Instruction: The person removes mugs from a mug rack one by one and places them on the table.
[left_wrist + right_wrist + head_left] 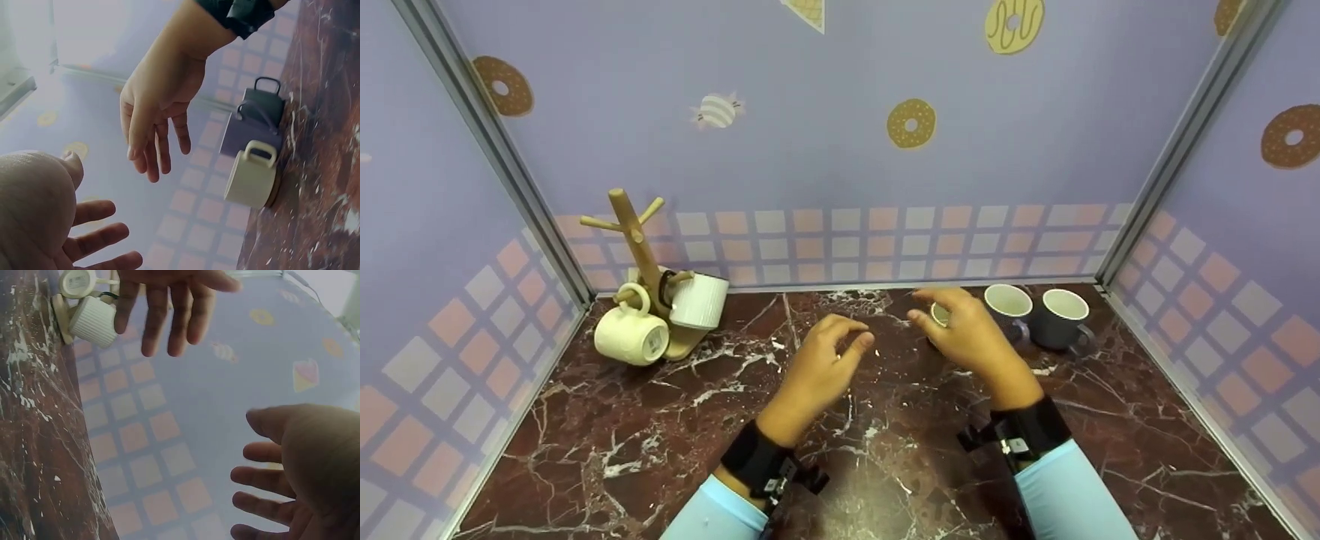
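While left hand and right hand hover, fingers spread, work appears pre-grasp; gripping the cylindrical cream ceramic mug requires closure.

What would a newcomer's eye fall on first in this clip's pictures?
Likely the empty left hand above the middle of the marbled tabletop and the empty right hand near three standing mugs at the back right. Then the wooden mug tree at the back left, holding a cream mug and a white ribbed mug.
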Tool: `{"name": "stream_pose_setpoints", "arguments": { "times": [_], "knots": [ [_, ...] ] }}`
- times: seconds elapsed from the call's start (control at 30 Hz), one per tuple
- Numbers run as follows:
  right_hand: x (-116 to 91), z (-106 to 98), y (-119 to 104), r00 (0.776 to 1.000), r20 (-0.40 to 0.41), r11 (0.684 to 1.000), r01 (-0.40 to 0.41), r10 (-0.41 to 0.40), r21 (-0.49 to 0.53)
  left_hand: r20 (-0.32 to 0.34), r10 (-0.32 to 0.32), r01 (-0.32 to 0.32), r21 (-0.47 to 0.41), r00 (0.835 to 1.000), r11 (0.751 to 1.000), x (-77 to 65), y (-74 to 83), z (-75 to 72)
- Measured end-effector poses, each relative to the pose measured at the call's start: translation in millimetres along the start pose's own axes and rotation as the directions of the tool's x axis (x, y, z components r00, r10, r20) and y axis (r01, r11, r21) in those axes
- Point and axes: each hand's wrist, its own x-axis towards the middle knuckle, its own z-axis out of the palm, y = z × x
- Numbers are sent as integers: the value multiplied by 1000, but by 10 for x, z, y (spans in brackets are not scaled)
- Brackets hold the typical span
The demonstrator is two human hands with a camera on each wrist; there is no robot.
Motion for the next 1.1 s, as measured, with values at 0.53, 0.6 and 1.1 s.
{"name": "stream_pose_setpoints", "arguments": {
  "times": [0.53,0.6,1.1],
  "knots": [
    [-179,168,-289,968,193,973,189,-161,-132,-59,-175,177,41,983,983,77,-260,-385],
    [-190,191,-305,965,209,971,192,-159,-144,-69,-209,212,39,975,976,87,-339,-467],
    [-198,364,-338,940,276,951,255,-202,-173,-232,-380,383,-36,895,923,107,-925,-974]
  ]
}}
